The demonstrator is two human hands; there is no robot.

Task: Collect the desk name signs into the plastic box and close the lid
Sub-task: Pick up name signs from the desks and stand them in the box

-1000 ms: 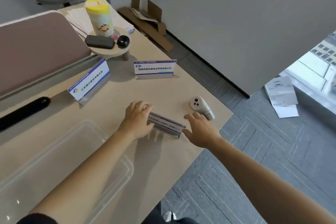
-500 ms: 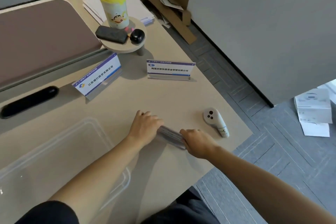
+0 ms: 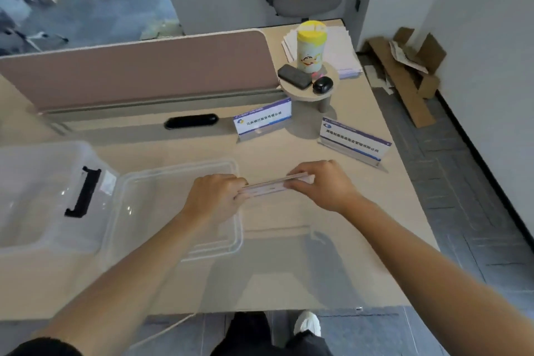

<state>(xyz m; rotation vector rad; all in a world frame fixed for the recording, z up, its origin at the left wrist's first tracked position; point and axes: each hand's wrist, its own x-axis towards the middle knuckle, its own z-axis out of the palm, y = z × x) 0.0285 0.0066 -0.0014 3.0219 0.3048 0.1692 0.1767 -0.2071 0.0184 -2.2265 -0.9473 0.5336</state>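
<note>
Clear-plastic sign (image 3: pixel 274 186) pinched at each end by left hand (image 3: pixel 213 199) and right hand (image 3: pixel 323 185) (kept level), headed for the box (image 3: pixel 37 196).

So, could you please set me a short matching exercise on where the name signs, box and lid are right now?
Things:
1. Name sign seen edge-on
2. Name sign nearest the round stand
3. Plastic box
4. Clear lid

Places or states:
a. Lying flat on the desk, to the right of the box
b. Held between the left hand and right hand
c. Open, with a black latch on its side
d. Standing upright on the desk

Pairs: 1-b, 2-d, 3-c, 4-a
</note>
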